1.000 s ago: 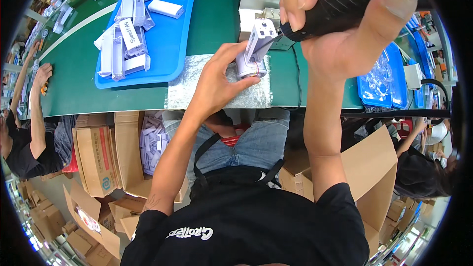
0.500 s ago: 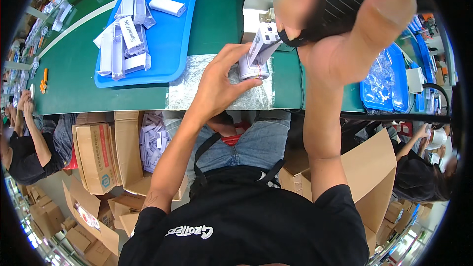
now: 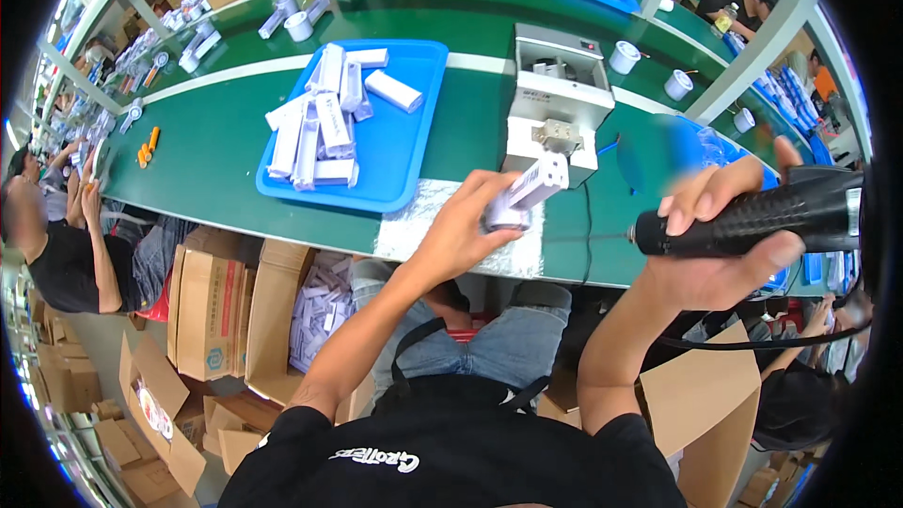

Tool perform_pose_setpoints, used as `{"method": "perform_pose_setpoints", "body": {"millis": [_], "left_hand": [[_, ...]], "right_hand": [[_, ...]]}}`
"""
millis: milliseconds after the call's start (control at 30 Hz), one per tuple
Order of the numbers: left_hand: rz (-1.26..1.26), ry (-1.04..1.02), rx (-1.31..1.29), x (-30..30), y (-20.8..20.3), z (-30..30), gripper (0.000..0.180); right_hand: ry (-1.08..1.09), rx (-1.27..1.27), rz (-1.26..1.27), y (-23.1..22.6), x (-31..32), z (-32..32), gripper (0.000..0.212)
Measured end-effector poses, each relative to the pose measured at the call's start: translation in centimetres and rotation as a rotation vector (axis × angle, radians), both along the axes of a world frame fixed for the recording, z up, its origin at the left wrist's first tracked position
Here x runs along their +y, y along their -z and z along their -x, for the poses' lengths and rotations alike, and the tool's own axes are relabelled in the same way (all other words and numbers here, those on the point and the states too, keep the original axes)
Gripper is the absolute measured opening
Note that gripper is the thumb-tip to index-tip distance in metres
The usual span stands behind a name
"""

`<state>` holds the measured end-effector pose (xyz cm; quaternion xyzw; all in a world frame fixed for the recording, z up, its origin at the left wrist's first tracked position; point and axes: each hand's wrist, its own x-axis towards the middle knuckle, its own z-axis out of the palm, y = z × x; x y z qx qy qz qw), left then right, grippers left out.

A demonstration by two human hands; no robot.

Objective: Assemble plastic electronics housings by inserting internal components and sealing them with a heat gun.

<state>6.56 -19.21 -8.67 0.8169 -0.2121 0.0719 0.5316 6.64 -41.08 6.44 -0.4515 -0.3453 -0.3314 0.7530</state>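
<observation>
My left hand [image 3: 450, 237] is closed round a white plastic assembly, a round base with a slim upright handle [image 3: 541, 181], above a silvery mat [image 3: 406, 229] at the front edge of the table. The assembly leans a little to the right. In my right hand [image 3: 691, 280] is a black electric screwdriver [image 3: 734, 224], held level off to the right. Its thin bit [image 3: 613, 237] points left toward the assembly, apart from it. A thumb lies below the tool's body and fingers rest on its top.
Left of the mat, a blue tray [image 3: 403, 179] carries several white plastic housings [image 3: 331, 122]. A grey box-shaped machine [image 3: 557, 85] stands behind the mat. White round parts [image 3: 625, 57] sit farther right. Cardboard boxes [image 3: 209, 306] flank my legs; people [image 3: 71, 249] work on both sides.
The screwdriver has come down and back from close before the camera, and its bit now points left. My left hand keeps its hold on the assembly. The view takes in more of the table.
</observation>
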Motion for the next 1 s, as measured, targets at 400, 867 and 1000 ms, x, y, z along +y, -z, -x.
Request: {"method": "perform_pose_setpoints", "body": {"millis": [400,867,1000], "left_hand": [[0.152,-0.002,0.069,9.1,-10.0,-15.6,0.063],[-0.408,-0.331,-0.107,19.4,0.5,-41.4,0.064],[-0.418,-0.068,-0.242,13.8,-3.5,-37.0,0.046]], "right_hand": [[0.664,0.670,0.448,18.1,-3.6,1.5,0.014],[0.820,0.448,0.503,16.7,-1.2,1.0,0.007],[0.866,0.637,0.628,16.9,-3.1,1.9,0.013]]}}
